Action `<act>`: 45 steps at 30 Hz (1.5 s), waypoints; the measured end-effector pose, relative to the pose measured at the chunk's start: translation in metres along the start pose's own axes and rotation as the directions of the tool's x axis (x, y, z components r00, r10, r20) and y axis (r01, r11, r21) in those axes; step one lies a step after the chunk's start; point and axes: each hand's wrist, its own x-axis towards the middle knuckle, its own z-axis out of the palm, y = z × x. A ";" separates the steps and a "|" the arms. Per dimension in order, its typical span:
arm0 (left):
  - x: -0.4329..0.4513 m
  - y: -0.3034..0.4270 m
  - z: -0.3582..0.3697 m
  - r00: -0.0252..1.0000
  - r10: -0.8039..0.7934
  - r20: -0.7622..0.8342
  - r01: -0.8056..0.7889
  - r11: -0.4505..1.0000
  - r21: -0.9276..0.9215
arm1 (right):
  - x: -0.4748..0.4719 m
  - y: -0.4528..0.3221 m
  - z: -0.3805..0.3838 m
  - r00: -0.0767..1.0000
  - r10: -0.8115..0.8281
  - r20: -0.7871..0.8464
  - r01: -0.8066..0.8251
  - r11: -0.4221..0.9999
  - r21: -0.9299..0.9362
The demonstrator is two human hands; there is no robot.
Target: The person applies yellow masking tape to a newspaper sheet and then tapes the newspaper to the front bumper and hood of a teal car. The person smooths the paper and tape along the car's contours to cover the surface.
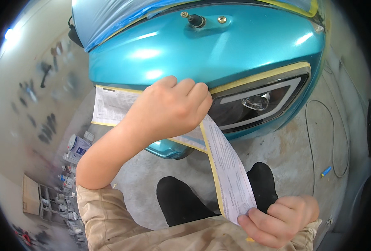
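My left hand is closed at the inner corner of the headlight, gripping a strip of printed masking paper with yellow tape along one edge. What its fingertips touch is hidden under the hand. From there the strip runs down to my right hand, which pinches its lower end near my lap. Another printed paper strip, taped along its edges, lies across the front of the turquoise vehicle body and passes behind my left hand. Yellow masking tape borders the headlight's upper edge.
Blue plastic film covers the area above the body panel, where a threaded stub sticks up. On the concrete floor lie a cable and a blue-and-yellow object. Cans stand along the left wall.
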 end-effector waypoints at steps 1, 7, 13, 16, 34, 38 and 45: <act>0.002 0.000 0.000 1.000 0.016 -0.013 -0.016 1.000 0.024 | -0.001 0.000 0.001 1.000 0.000 -0.006 0.000 1.000 -0.002; 0.007 0.002 -0.002 0.998 0.058 0.034 -0.061 0.994 0.086 | -0.007 0.001 0.007 0.999 -0.022 -0.034 0.021 0.999 -0.035; 0.010 -0.002 -0.003 0.999 0.048 0.017 -0.049 0.997 0.057 | -0.012 0.000 0.014 0.998 -0.005 -0.067 0.000 0.997 -0.080; 0.011 -0.005 0.000 0.999 0.018 -0.033 -0.017 1.000 0.008 | -0.012 -0.004 0.014 0.997 0.032 -0.073 -0.038 0.996 -0.086; 0.009 -0.014 -0.001 0.957 -0.289 -0.005 0.266 0.888 -0.375 | -0.014 -0.010 0.007 0.948 -0.016 -0.318 0.022 1.000 0.017; 0.009 -0.016 -0.003 0.955 -0.298 -0.004 0.274 0.883 -0.381 | -0.016 -0.010 0.010 0.915 -0.134 -0.382 0.170 0.984 0.062; 0.009 -0.019 -0.003 0.948 -0.313 0.059 0.308 0.851 -0.426 | -0.026 -0.011 0.009 0.908 -0.135 -0.396 0.184 0.979 0.086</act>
